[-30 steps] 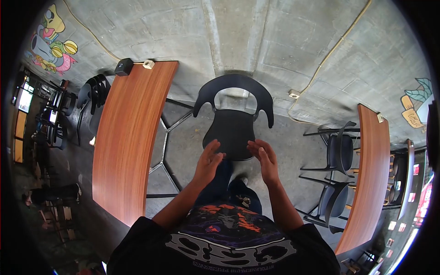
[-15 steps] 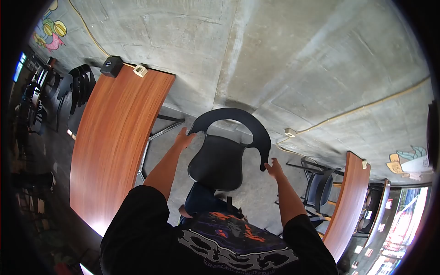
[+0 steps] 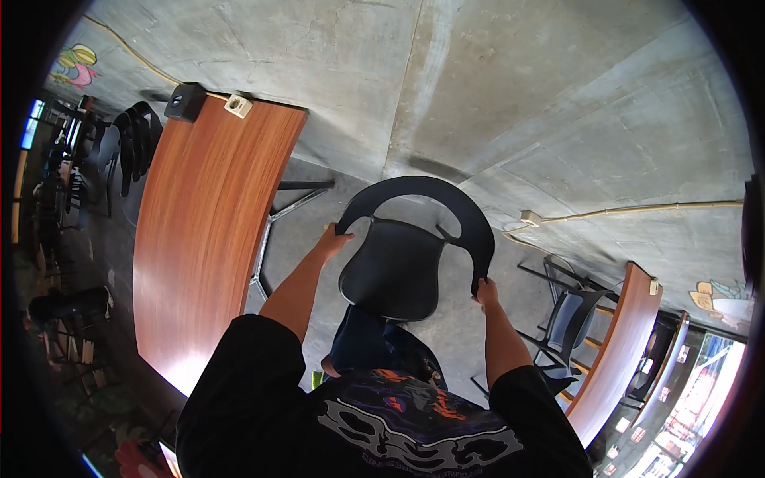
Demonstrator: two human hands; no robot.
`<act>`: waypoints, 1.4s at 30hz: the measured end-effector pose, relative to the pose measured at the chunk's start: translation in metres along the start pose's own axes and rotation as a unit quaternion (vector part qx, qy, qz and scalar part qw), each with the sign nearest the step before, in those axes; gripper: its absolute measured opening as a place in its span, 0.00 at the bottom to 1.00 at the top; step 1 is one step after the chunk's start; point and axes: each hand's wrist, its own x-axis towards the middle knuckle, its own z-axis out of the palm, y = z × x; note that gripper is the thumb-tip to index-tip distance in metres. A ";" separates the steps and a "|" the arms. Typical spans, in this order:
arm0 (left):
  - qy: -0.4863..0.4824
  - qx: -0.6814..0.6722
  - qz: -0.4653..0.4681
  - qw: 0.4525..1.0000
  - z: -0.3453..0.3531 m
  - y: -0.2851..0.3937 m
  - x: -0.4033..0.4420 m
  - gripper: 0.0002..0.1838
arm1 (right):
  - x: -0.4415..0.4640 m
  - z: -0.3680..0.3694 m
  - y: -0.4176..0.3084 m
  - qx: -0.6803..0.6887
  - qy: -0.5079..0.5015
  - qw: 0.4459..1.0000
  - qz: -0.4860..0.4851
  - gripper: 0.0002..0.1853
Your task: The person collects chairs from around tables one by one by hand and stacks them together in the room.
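Note:
A black chair (image 3: 394, 271) with a curved backrest is in front of my body, its seat nearest my legs and the arched back toward the wall. My left hand (image 3: 333, 240) is closed around the left end of the backrest. On the other side, my right hand (image 3: 484, 294) grips the right tip of the same backrest. The chair's legs are mostly hidden beneath the seat.
A long wooden table (image 3: 211, 215) stands to my left, with a black box (image 3: 185, 102) and a white socket (image 3: 237, 105) at its wall end. Another table (image 3: 617, 342) and a dark chair (image 3: 572, 319) are at right. A concrete wall (image 3: 510, 103) rises ahead.
My right hand has closed onto the right end of the backrest, where it was apart with fingers raised before. The view has shifted a little, and the chair appears slightly further right.

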 end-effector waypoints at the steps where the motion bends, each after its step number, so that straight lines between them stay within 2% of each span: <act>1: 0.021 0.028 0.030 0.999 0.002 -0.002 -0.003 0.29 | 0.001 0.000 0.003 0.015 0.008 1.000 -0.003 0.20; 2: 0.023 0.024 0.030 0.999 0.004 -0.014 0.001 0.29 | -0.008 -0.002 -0.001 0.013 0.008 1.000 -0.007 0.20; 4: -0.009 0.016 -0.076 0.997 0.002 -0.036 0.005 0.32 | -0.031 -0.002 -0.002 -0.004 0.060 0.997 -0.040 0.17; 5: -0.005 0.021 -0.072 0.997 0.001 -0.038 -0.004 0.32 | -0.029 -0.001 0.014 0.002 0.058 0.997 -0.042 0.17; 7: 0.028 -0.056 -0.041 0.997 0.011 -0.047 -0.032 0.38 | -0.026 -0.005 0.047 -0.076 0.103 0.985 -0.117 0.18; 11: 0.032 -0.088 -0.057 0.994 0.004 -0.037 -0.121 0.39 | -0.067 -0.015 0.075 -0.064 0.114 0.982 -0.137 0.18; 14: 0.056 -0.082 -0.029 0.995 0.008 -0.046 -0.175 0.37 | -0.090 -0.032 0.094 -0.056 0.111 0.976 -0.178 0.17; 16: 0.072 -0.093 -0.030 0.993 0.011 -0.043 -0.230 0.36 | -0.135 -0.056 0.078 0.045 0.043 0.991 -0.118 0.15; 19: 0.130 -0.136 -0.021 0.982 0.024 -0.058 -0.306 0.37 | -0.132 -0.093 0.103 -0.035 -0.054 0.977 -0.203 0.15; 20: 0.146 -0.139 -0.026 0.979 0.027 -0.062 -0.330 0.37 | -0.137 -0.095 0.106 0.049 -0.085 0.972 -0.213 0.16; 22: 0.189 -0.095 -0.014 0.977 0.043 -0.076 -0.378 0.38 | -0.152 -0.090 0.106 0.234 -0.160 0.953 -0.104 0.16; 23: 0.225 -0.066 -0.003 0.972 0.049 -0.075 -0.403 0.39 | -0.149 -0.087 0.104 0.219 -0.177 0.953 -0.113 0.16; 24: 0.231 -0.044 -0.027 0.971 0.055 -0.075 -0.429 0.36 | -0.148 -0.086 0.104 0.194 -0.219 0.953 -0.083 0.15; 25: 0.249 -0.050 -0.038 0.967 0.057 -0.084 -0.452 0.36 | -0.148 -0.085 0.105 0.168 -0.257 0.950 -0.054 0.14; 26: 0.268 -0.055 -0.046 0.961 0.056 -0.094 -0.470 0.35 | -0.154 -0.081 0.099 0.150 -0.275 0.947 -0.066 0.14; 30: 0.329 -0.121 -0.085 0.933 0.049 -0.174 -0.530 0.35 | -0.196 -0.051 0.091 0.066 -0.361 0.926 -0.087 0.14; 33: 0.360 -0.206 -0.103 0.904 0.058 -0.236 -0.576 0.36 | -0.229 -0.023 0.092 -0.013 -0.397 0.913 -0.091 0.13; 35: 0.362 -0.253 -0.131 0.888 0.064 -0.259 -0.611 0.35 | -0.245 -0.004 0.099 -0.101 -0.399 0.903 -0.124 0.14; 42: 0.377 -0.390 -0.204 0.815 0.116 -0.398 -0.695 0.38 | -0.324 0.061 0.131 -0.264 -0.413 0.854 -0.172 0.14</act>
